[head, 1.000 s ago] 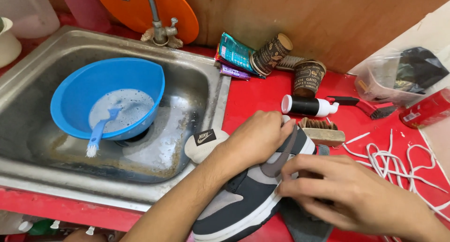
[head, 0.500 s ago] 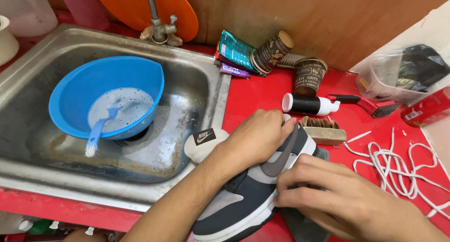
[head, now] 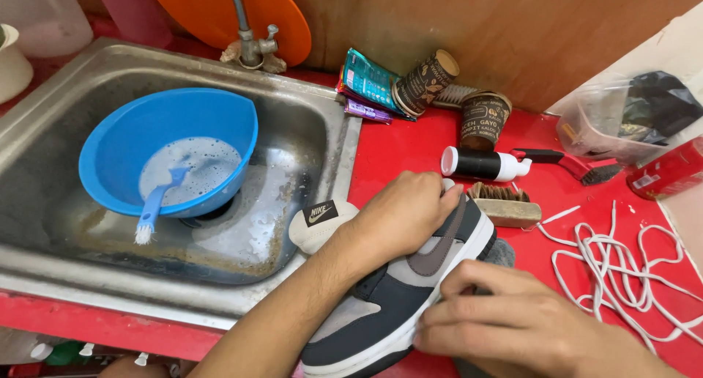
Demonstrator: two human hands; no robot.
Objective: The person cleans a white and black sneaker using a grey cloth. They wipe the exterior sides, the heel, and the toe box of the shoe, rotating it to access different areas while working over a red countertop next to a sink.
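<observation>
A grey, dark blue and white sneaker point(head: 388, 305) lies on its side on the red counter point(head: 399, 147), its tongue point(head: 320, 222) sticking out over the sink edge. My left hand point(head: 399, 217) grips the sneaker's upper from above. My right hand point(head: 512, 323) presses against the sole side at the lower right, fingers bent, with a grey cloth point(head: 500, 253) partly hidden beneath it. Whether the right hand grips the cloth is unclear.
A steel sink point(head: 311, 129) holds a blue bowl point(head: 209, 125) of soapy water with a blue brush point(head: 152, 217). On the counter lie a wooden brush point(head: 509, 206), a black bottle with white ends point(head: 483, 163), a red brush point(head: 571, 164), white laces point(head: 622, 264), two cups, sachets and a plastic bag.
My right hand has slid slightly left along the sneaker's sole. The left hand keeps its hold on the upper. The view has shifted a little.
</observation>
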